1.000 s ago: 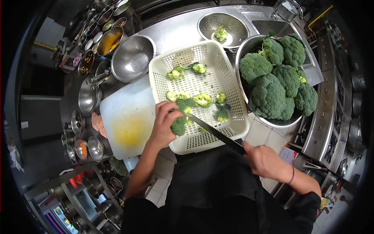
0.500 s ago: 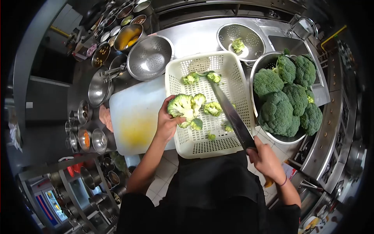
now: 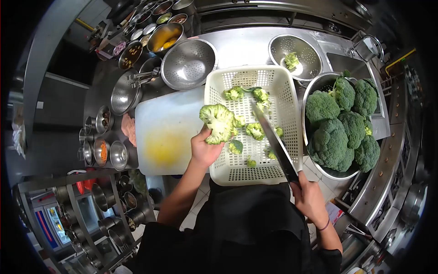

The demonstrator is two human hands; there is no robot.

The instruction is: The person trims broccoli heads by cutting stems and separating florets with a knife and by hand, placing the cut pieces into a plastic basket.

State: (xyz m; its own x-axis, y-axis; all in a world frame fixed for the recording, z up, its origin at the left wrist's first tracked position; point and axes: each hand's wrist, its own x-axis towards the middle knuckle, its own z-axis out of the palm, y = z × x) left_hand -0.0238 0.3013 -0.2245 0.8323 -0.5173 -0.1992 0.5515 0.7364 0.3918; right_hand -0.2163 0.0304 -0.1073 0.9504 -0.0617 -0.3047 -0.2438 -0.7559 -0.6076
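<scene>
My left hand (image 3: 206, 148) is closed around a partly cut broccoli head (image 3: 218, 123), its pale cut side showing, over the left side of a cream plastic basket (image 3: 253, 178). In my right hand (image 3: 310, 198) is the handle of a large kitchen knife (image 3: 279, 148). Its long blade slants up and left across the basket, the tip just right of the broccoli. Several cut florets (image 3: 254, 131) lie inside the basket. One blurred floret (image 3: 263, 105) shows near the knife tip.
Right of the basket, a steel colander (image 3: 335, 173) holds several whole broccoli heads (image 3: 335, 139). Behind stand a colander (image 3: 315, 50) with a broccoli piece and another perforated bowl (image 3: 189, 64). A white cutting board (image 3: 171, 114) with a yellow stain lies at left, near several steel bowls (image 3: 119, 155).
A floret has come off the broccoli head and shows near the knife tip. The head has turned in my left hand and is smaller. The whole view has shifted slightly.
</scene>
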